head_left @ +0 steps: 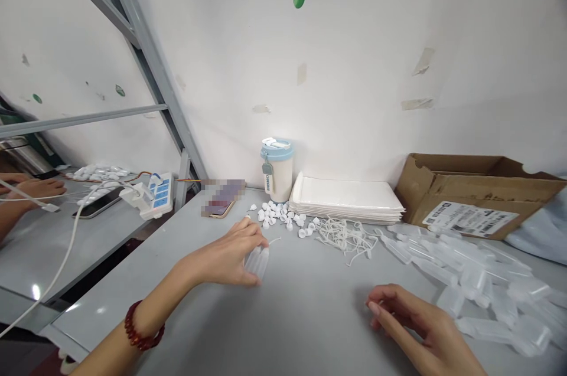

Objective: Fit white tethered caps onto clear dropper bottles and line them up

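Note:
My left hand (234, 251), with a red bead bracelet at the wrist, has its thumb and fingers around a small translucent plastic tube (257, 262) at the table's middle. A thin white cord end sticks out beyond it. My right hand (407, 320) is at the lower right, fingers curled and thumb near the index finger; nothing shows between them. Small white caps (274, 214) lie beyond my left hand. Beside them is a tangle of white cords (345, 237). Many clear plastic tubes (487, 275) are heaped on the right.
A blue-lidded cup (279, 172), a phone (221, 199) and stacked white envelopes (348, 196) stand or lie along the wall. An open cardboard box (478, 196) is back right. On the left are a power strip (159, 196), cables and another person's hand (39, 190).

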`<state>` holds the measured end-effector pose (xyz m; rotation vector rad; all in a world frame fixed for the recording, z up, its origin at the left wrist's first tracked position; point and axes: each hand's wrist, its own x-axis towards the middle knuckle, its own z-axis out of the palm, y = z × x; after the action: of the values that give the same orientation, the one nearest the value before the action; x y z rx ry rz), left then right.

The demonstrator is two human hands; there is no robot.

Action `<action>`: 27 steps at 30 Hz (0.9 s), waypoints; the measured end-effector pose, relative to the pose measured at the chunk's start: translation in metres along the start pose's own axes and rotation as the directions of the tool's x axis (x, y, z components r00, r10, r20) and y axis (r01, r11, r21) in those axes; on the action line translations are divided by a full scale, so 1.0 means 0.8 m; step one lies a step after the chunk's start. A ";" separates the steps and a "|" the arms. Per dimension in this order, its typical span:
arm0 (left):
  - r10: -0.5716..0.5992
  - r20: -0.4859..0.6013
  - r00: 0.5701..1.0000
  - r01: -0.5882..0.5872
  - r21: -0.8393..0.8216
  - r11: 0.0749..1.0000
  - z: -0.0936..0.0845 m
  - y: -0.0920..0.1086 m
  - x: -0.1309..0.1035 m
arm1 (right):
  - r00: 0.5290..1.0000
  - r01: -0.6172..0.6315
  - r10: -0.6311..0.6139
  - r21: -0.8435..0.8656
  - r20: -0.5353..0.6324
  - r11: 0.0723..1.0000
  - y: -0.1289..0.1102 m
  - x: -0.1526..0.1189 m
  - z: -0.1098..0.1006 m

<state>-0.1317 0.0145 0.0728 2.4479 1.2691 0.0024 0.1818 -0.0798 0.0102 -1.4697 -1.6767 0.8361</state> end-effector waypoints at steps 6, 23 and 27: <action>0.011 -0.012 1.000 -0.011 0.006 1.000 0.001 -0.003 -0.001 | 0.999 0.012 -0.012 0.001 0.035 1.000 -0.002 0.001 -0.002; 0.017 -0.030 0.999 -0.017 0.000 1.000 -0.005 0.002 -0.006 | 0.998 -0.035 0.036 0.008 -0.043 0.999 -0.014 -0.003 0.000; 0.096 -0.107 0.990 -0.101 -0.039 0.994 -0.009 0.027 0.007 | 0.999 -0.026 0.023 -0.102 -0.027 0.994 -0.011 0.004 -0.018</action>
<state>-0.1126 0.0099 0.0861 2.4985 1.1759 0.1861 0.1892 -0.0779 0.0256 -1.5670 -1.7079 0.7509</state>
